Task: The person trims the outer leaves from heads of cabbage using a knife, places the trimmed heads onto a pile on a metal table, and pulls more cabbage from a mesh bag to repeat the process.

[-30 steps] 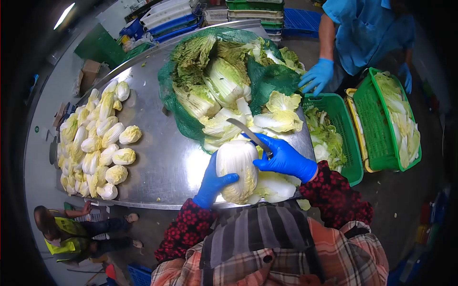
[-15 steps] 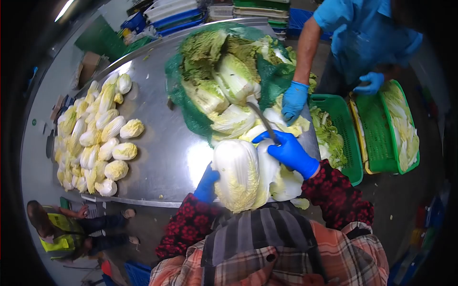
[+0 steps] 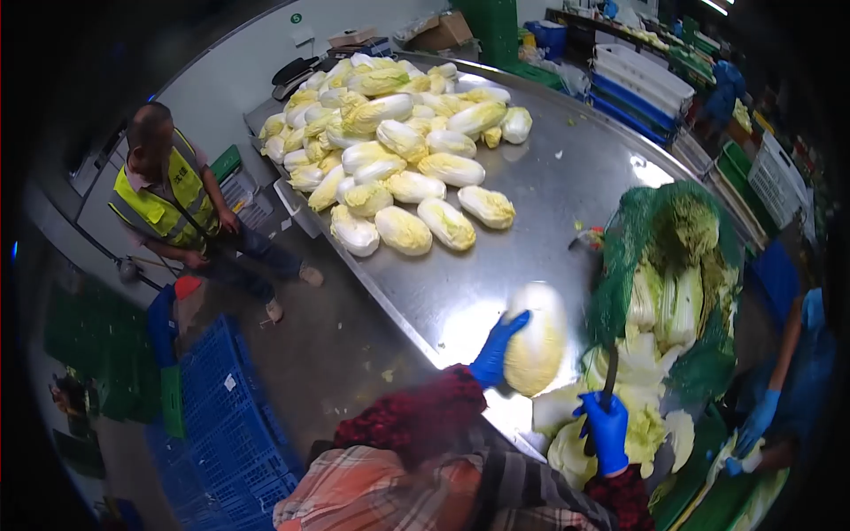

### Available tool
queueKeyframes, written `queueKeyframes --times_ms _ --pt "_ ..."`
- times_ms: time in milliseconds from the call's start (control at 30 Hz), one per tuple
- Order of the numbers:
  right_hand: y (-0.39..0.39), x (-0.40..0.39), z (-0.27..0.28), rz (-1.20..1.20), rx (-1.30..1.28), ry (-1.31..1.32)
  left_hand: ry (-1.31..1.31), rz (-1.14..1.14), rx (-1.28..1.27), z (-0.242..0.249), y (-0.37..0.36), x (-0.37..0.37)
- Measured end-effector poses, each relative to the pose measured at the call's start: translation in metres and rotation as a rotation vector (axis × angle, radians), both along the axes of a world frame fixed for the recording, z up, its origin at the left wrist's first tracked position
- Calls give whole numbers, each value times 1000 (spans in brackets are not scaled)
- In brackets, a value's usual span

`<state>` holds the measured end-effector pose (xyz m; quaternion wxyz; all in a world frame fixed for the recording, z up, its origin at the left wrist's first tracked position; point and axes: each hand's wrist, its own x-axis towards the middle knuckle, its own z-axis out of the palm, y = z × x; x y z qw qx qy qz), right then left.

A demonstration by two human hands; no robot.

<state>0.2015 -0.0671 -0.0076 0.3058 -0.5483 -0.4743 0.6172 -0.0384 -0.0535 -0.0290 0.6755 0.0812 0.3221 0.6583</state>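
A trimmed napa cabbage (image 3: 537, 347) is above the near part of the metal table, its white base pointing away from me. My left hand (image 3: 501, 349), in a blue glove, grips it from the left side. Held in my blue-gloved right hand (image 3: 606, 432) is a dark curved knife (image 3: 611, 373), its blade pointing up and away. Below and around that hand lie loose cabbage leaves (image 3: 639, 370). Beyond them, a green mesh bag (image 3: 620, 274) holds untrimmed cabbages (image 3: 680, 305) with green outer leaves.
A big pile of trimmed cabbages (image 3: 403, 164) covers the far left of the metal table (image 3: 540, 226). A person in a yellow vest (image 3: 173, 208) stands left of it. Blue crates (image 3: 221, 425) stand on the floor. At right, a co-worker's gloved hand (image 3: 760, 418) holds leaves.
My view has swung left toward the pile. The cabbage in my left hand has come away from its outer leaves, and the knife in my right hand is now apart from it.
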Motion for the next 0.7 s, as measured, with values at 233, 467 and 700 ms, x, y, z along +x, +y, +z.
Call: queueKeyframes --times_ms 233,467,700 --pt "-8 -8 -18 97 -16 -151 563 462 7 14 72 -214" --pt "-35 3 -47 146 -70 -54 2060 474 -447 -66 151 -411" --pt "-47 5 -41 209 -8 -179 2063 256 462 -42 116 -240"
